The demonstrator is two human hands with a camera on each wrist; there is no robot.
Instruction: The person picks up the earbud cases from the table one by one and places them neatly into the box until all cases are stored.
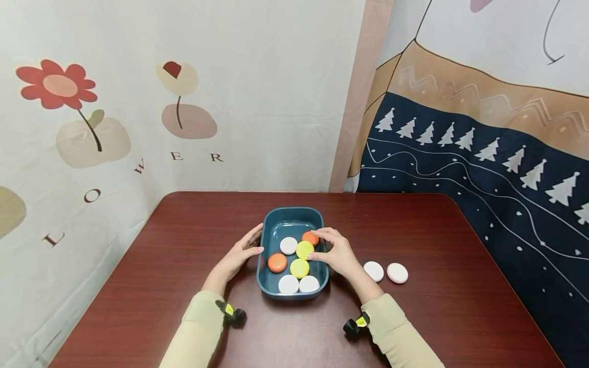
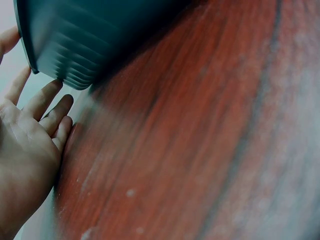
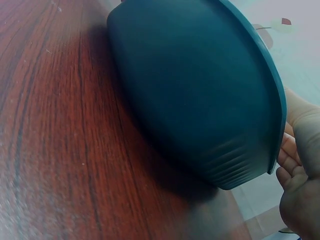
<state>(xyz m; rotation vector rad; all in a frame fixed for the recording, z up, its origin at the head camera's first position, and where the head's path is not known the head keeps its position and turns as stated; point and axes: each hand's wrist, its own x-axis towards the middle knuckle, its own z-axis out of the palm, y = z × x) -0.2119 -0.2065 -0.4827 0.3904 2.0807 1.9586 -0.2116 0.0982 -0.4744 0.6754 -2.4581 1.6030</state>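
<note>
A dark teal tray (image 1: pixel 294 213) with rounded corners holds several round discs. Two are orange, like the one at left (image 1: pixel 277 262); two are yellow, such as the lower one (image 1: pixel 299 268); the others are white, including one near the middle (image 1: pixel 288 246). My left hand (image 1: pixel 238 257) touches the tray's left side, fingers spread and fairly straight. Over the right rim reaches my right hand (image 1: pixel 339 251), its thumb tip at the upper yellow disc (image 1: pixel 304 249) and its fingertips at the upper orange disc (image 1: pixel 309 237). In the right wrist view the tray wall (image 3: pixel 190 85) hides those fingertips.
Two white discs, one nearer (image 1: pixel 374 271) and one farther right (image 1: pixel 398 273), lie on the reddish-brown table (image 1: pixel 193 225) beside my right forearm. Printed cloth (image 1: pixel 276 92) hangs behind the table.
</note>
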